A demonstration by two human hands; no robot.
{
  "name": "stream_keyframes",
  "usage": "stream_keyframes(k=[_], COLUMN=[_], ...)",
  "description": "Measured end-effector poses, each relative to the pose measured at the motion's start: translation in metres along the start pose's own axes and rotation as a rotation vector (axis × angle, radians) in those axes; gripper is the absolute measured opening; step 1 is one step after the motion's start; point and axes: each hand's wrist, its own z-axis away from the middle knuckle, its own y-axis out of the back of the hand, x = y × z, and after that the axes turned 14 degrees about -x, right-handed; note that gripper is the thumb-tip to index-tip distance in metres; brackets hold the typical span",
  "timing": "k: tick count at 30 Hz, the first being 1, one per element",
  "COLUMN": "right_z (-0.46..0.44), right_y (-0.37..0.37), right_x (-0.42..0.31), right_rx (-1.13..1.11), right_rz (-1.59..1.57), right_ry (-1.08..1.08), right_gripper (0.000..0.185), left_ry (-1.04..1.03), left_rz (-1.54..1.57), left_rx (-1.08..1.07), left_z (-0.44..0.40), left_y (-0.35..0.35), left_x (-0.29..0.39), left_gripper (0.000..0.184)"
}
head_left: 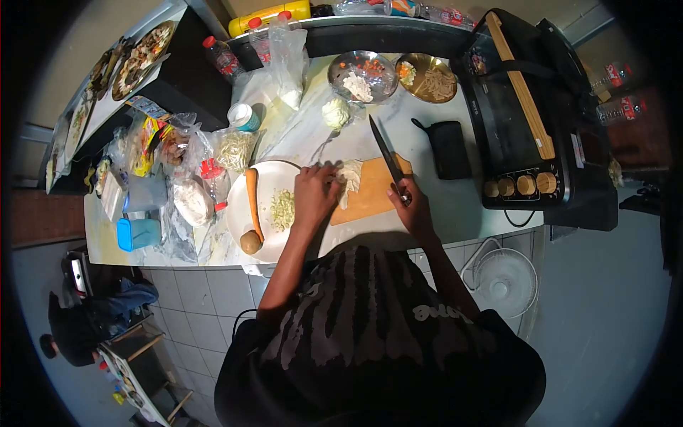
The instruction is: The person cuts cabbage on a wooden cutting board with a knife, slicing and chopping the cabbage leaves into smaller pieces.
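A wooden cutting board (373, 191) lies at the counter's front edge, with a pale, layered piece of food (349, 182) on its left part. My left hand (316, 193) is at that piece's left side, fingers bent and closed; what they hold, if anything, is hidden. In my right hand (410, 203) is the handle of a knife (385, 149), its dark blade pointing up and left over the board. Left of my left hand, a white plate (274, 171) bears a carrot (252, 199), a round brown item (250, 242) and chopped pale pieces (282, 209).
Behind the board are a pale round vegetable (336, 113), two metal plates (363, 62) (429, 78) and a black pouch (449, 150). A black oven (519, 114) stands right. Bags and a blue container (139, 234) crowd the left. A person (92, 324) is at far left.
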Motion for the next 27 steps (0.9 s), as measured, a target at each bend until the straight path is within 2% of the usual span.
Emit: stream_keyframes(k=[2, 3, 7, 11, 13, 14, 16, 17, 18, 19, 20, 22, 23, 27], right_z=[0.000, 0.002, 0.007, 0.008, 0.006, 0.006, 0.005, 0.004, 0.003, 0.000, -0.001, -0.005, -0.006, -0.013], right_y=[0.009, 0.011, 0.013, -0.005, -0.012, -0.014, -0.010, -0.009, -0.011, -0.015, -0.016, -0.016, -0.015, -0.021], right_x=[0.001, 0.002, 0.006, 0.032, 0.038, 0.041, 0.030, 0.025, 0.019, 0.014, 0.009, 0.005, 0.004, 0.022], right_rx=[0.023, 0.031, 0.066, 0.084, 0.033, -0.010, -0.047, -0.085, -0.084, -0.053, -0.022, -0.069, -0.115, -0.152], right_rz=[-0.002, -0.002, -0.074, -0.239, -0.220, -0.199, -0.151, -0.104, -0.103, -0.183, -0.263, -0.343, -0.426, -0.354], right_ry=[-0.068, -0.072, -0.118, -0.101, -0.112, -0.123, -0.088, -0.053, -0.055, 0.051, 0.157, 0.149, 0.141, 0.052], right_gripper=[0.029, 0.029, 0.024, 0.022, 0.024, 0.026, 0.029, 0.033, 0.033, 0.032, 0.031, 0.030, 0.029, 0.029], left_ry=[-0.054, -0.033, -0.158, -0.281, -0.014, -0.014, 0.011, 0.009, 0.114, 0.221, 0.221, 0.259, 0.260, 0.208], left_rz=[-0.102, -0.119, -0.109, -0.053, 0.200, 0.201, 0.525, 0.526, 0.713, 0.900, 0.903, 1.253, 1.255, 1.323], left_rx=[-0.054, -0.114, -0.209, -0.138, -0.361, -0.362, -0.278, -0.279, -0.384, -0.488, -0.489, -0.380, -0.379, -0.458], left_z=[-0.010, -0.012, -0.013, -0.009, -0.009, -0.008, -0.007, -0.007, -0.010, -0.011, -0.008, -0.006, -0.005, -0.003], left_y=[-0.010, -0.011, -0.029, -0.034, -0.022, -0.027, -0.041, -0.046, -0.045, -0.045, -0.047, -0.033, -0.035, -0.047], left_x=[0.012, 0.019, 0.009, 0.002, 0.012, 0.011, 0.004, -0.001, -0.003, -0.003, 0.000, 0.026, 0.024, 0.011], left_gripper=[0.034, 0.045, 0.045, 0.043, 0.034, 0.034, 0.028, 0.028, 0.027, 0.026, 0.026, 0.028, 0.028, 0.028])
